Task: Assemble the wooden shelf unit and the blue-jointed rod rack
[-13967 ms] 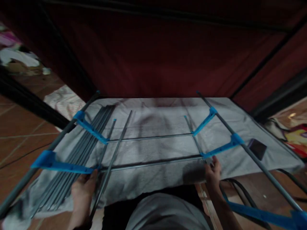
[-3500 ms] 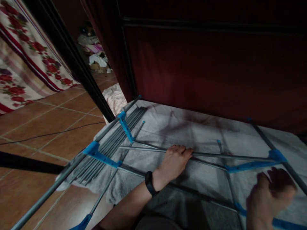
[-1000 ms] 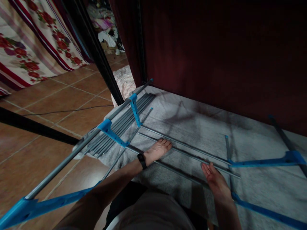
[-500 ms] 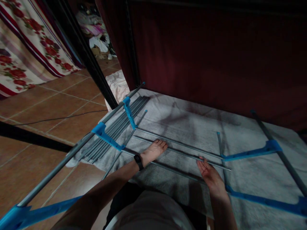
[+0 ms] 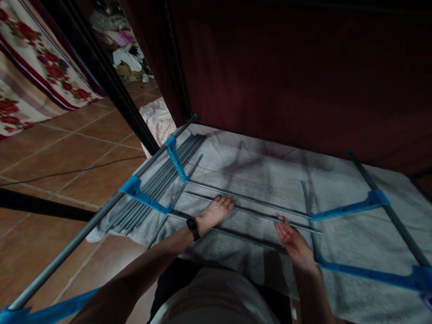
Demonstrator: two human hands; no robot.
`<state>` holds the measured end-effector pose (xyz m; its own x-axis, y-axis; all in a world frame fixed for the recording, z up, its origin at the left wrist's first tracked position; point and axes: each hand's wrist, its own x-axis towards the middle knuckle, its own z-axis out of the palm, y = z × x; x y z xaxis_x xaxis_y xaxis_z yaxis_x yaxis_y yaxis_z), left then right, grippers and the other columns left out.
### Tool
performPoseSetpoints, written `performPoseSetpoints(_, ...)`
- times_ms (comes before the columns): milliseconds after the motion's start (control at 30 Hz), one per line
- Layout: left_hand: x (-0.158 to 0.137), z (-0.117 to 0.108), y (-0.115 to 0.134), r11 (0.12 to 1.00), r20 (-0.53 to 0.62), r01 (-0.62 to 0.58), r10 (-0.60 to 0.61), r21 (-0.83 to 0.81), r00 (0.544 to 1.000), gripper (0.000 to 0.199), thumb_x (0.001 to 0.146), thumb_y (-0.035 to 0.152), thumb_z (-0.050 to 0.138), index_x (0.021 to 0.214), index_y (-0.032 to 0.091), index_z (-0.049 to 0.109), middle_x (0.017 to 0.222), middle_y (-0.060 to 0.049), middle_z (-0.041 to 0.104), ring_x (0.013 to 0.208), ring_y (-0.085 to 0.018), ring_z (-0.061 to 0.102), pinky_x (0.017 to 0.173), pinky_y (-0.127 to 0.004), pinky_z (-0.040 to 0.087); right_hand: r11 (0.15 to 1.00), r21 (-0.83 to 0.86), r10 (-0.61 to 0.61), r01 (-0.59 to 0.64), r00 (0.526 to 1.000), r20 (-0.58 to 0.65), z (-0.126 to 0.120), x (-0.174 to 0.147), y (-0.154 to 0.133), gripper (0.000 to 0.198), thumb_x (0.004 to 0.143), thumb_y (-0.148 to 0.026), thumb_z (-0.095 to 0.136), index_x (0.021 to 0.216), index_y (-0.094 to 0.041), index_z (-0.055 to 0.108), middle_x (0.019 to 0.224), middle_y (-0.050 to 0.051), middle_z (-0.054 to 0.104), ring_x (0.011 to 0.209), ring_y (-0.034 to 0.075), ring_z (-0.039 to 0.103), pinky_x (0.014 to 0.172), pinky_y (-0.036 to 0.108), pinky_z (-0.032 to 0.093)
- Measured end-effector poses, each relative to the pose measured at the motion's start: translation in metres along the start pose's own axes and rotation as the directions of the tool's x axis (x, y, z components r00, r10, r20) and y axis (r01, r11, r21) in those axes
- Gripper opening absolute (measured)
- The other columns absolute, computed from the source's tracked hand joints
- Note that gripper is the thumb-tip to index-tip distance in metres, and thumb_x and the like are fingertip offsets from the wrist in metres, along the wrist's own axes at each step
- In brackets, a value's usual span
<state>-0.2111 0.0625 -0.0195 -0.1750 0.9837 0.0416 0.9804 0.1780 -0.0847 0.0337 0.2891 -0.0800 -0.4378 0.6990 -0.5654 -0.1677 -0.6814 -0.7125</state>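
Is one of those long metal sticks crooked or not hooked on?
Yes. The loose rod under the left hand and right hand lies slanted on the grey towel, its ends in no blue bracket, unlike the rod behind it.

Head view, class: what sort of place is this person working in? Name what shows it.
Probably a room in a home. The floor is terracotta tile, a floral blanket hangs at the left, and both hands rest by a grey rod on a grey towel.
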Motion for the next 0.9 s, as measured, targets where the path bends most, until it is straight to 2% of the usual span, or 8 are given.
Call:
performPoseSetpoints(133,-0.001,0.005,-0.003,0.997,0.003,0.034,-0.034,-0.076,0.999,0.039,0.094,0.002,0.041,0.126,0.016,0.057,0.121,-0.010,0.065,0.112,-0.022,0.060,0.102,-0.039,0.044,1.000,0.020,-0.005,0.005,1.000,0.014,0.003,0.000,0.001,0.023,0.068,-0.024,0.087,0.085,-0.022,0.072,0.098,0.002,0.076,0.098,0.015,0.072,0.094,0.026,0.059)
performPoseSetpoints(333,-0.001,0.014,-0.007,0.977,0.022,0.140,-0.138,-0.160,0.990,0.042,0.091,0.001,0.041,0.124,0.017,0.061,0.125,-0.011,0.064,0.118,-0.024,0.059,0.108,-0.041,0.042,0.998,0.062,0.019,-0.017,0.999,-0.033,0.011,-0.002,0.002,0.025,0.066,-0.027,0.089,0.084,-0.020,0.073,0.093,0.003,0.076,0.087,0.015,0.073,0.084,0.026,0.062)
performPoseSetpoints(533,-0.002,0.012,-0.007,0.961,0.010,0.191,-0.193,-0.202,0.981,0.039,0.092,0.003,0.040,0.118,0.017,0.064,0.119,-0.010,0.066,0.113,-0.024,0.060,0.104,-0.040,0.044,0.998,0.056,0.016,-0.011,0.995,-0.094,0.017,-0.004,0.002,0.022,0.067,-0.029,0.088,0.075,-0.021,0.070,0.079,0.003,0.074,0.082,0.018,0.072,0.086,0.032,0.062)
performPoseSetpoints(733,-0.015,0.012,-0.021,0.956,0.000,0.257,-0.260,-0.143,0.966,0.038,0.092,0.005,0.041,0.116,0.018,0.067,0.113,-0.010,0.070,0.105,-0.025,0.064,0.100,-0.041,0.045,0.995,0.095,0.006,-0.003,1.000,-0.029,0.020,-0.008,0.000,0.013,0.072,-0.020,0.080,0.081,-0.022,0.070,0.092,0.002,0.076,0.089,0.016,0.072,0.092,0.031,0.060)
performPoseSetpoints(900,-0.035,0.013,-0.041,0.944,-0.038,0.304,-0.311,-0.128,0.950,0.044,0.090,0.006,0.042,0.125,0.016,0.066,0.119,-0.013,0.070,0.110,-0.028,0.063,0.099,-0.043,0.044,0.991,0.128,-0.016,0.022,0.999,-0.052,0.021,-0.009,-0.002,0.013,0.070,-0.013,0.073,0.077,-0.023,0.068,0.090,0.002,0.077,0.093,0.017,0.073,0.096,0.034,0.058)
